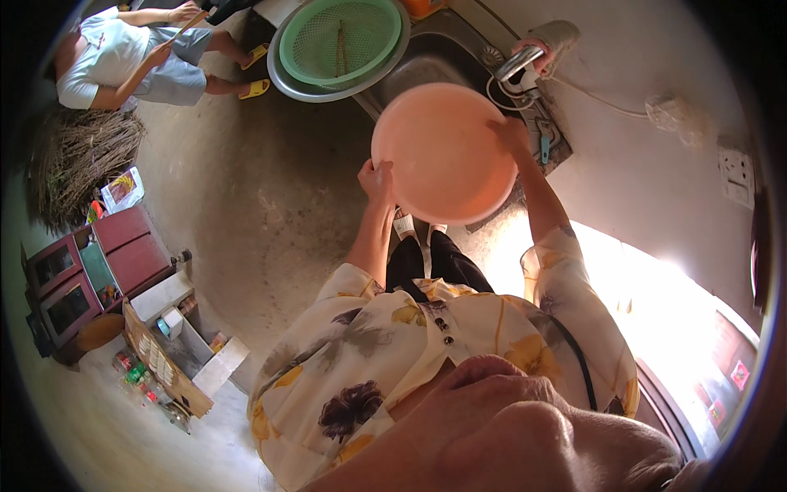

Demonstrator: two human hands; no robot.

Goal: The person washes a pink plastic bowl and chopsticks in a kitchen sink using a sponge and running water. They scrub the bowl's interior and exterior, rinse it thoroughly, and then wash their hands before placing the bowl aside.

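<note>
Both of my hands grip the rim of a round pink-orange plastic basin (447,154), held in front of me at the sink's near edge. My left hand (377,179) is on its left side, with the thumb over the rim. On the opposite side, my right hand (510,135) holds the upper right rim. Whether the basin contains anything is hard to make out. Beyond it lies a metal sink (424,61), partly covered by the basin. A metal faucet (519,64) stands at the sink's right side.
Left of the sink, a green plastic colander (307,46) with thin brown sticks sits in a metal basin (295,90). A person (141,58) at upper left holds a wooden stick. Dried stalks (86,160), a maroon cabinet (132,237) and several bottles (136,372) line the left.
</note>
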